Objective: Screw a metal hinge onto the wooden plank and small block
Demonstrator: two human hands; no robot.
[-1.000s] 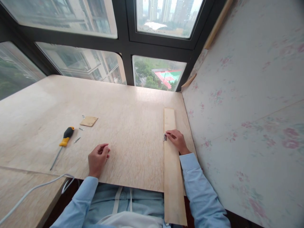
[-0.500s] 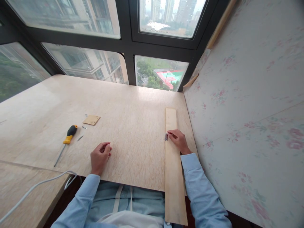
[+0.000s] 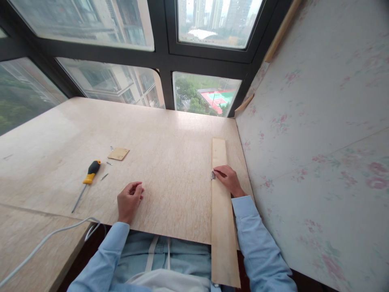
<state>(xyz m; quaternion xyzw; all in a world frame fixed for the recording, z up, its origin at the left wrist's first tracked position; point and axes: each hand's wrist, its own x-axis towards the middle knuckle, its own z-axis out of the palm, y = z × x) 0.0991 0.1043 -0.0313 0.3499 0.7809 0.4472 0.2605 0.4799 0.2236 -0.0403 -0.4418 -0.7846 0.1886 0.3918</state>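
My right hand [image 3: 228,179] rests on a long narrow wooden strip [image 3: 223,231] that lies along the right edge of the big wooden board [image 3: 152,134]. Its fingertips pinch a small metal hinge [image 3: 213,175] at the strip's left edge. My left hand [image 3: 129,200] lies on the board near its front edge, fingers curled loosely with the thumb against them; whether anything is in them I cannot make out. A screwdriver [image 3: 86,181] with a black and yellow handle lies to the left, out of reach of either hand.
A small square wooden piece [image 3: 118,153] and a few loose screws [image 3: 104,176] lie near the screwdriver. A white cable [image 3: 45,241] crosses the lower table at front left. A floral-papered wall [image 3: 319,134] closes the right side; windows stand behind.
Both hands stay where they were; only the camera view has drifted slightly.
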